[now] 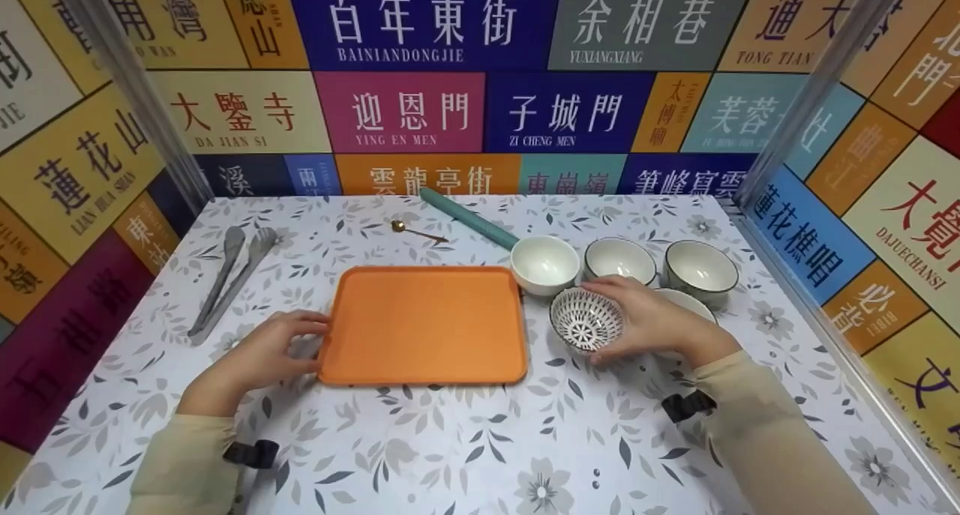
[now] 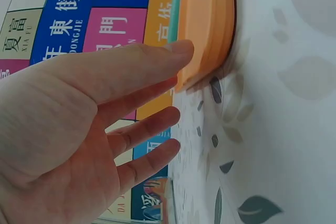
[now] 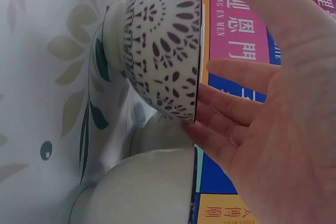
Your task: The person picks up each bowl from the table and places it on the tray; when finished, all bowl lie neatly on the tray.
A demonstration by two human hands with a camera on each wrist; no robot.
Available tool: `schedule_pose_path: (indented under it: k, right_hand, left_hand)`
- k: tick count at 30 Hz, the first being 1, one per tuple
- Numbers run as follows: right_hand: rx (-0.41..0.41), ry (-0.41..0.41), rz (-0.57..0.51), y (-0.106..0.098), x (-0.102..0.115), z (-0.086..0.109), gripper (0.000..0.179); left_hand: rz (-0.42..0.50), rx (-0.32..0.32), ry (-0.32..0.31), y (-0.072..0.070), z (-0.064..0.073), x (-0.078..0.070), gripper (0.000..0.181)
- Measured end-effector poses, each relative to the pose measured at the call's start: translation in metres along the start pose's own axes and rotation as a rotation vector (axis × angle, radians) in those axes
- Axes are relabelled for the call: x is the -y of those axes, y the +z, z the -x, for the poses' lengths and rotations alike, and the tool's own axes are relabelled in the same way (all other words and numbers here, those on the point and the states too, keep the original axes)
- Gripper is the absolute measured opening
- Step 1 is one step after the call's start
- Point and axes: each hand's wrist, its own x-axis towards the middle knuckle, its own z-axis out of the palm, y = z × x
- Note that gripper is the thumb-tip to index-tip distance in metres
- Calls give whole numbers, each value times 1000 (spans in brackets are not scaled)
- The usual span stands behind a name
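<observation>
My right hand [image 1: 656, 320] grips a small bowl [image 1: 581, 324] with a dark dash pattern, thumb at its near rim and fingers at its far rim. Flower-like marks cover the outside of this patterned bowl [image 3: 163, 45] in the right wrist view, where several fingertips of the right hand [image 3: 252, 124] meet the rim. At the left edge of an orange tray [image 1: 424, 327] are the fingertips of my left hand [image 1: 262, 354]. Seen from the left wrist, the thumb of that hand [image 2: 79, 119] overlaps the tray corner [image 2: 207, 30], with the other fingers spread loosely.
Beyond the patterned bowl stand a white bowl [image 1: 545, 260] and two dark-rimmed bowls [image 1: 620, 260], [image 1: 701, 267]; another bowl [image 1: 694, 303] is partly behind the right hand. A green rod-like handle [image 1: 469, 217], small gold spoon [image 1: 416, 232], grey spoon [image 1: 221, 275] and grey fork [image 1: 244, 275] lie around.
</observation>
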Motion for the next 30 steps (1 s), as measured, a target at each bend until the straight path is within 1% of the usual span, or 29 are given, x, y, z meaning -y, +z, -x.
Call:
schedule_pose_path:
  k: [6,8,13,17,21,26,30]
  right_hand:
    - [1,22,-2,4,-3,-1,125]
    - [-8,34,-22,5,-3,-1,124]
    - [-56,36,-65,10,-6,0,123]
    - [-95,14,-78,14,-9,0,123]
    - [-124,-15,-78,16,-5,0,121]
    - [-154,-76,-70,16,5,-4,115]
    - [-163,-105,-84,18,15,-9,114]
  left_hand:
    - [-13,-3,5,1,0,6,51]
    - [-14,-2,5,2,-1,7,50]
    - [-24,-2,13,2,-5,8,49]
    - [-26,-5,42,2,-6,11,48]
    - [-19,1,58,1,-5,15,48]
    - [-36,-4,28,1,-4,16,48]
    - [-53,-11,5,1,-4,14,49]
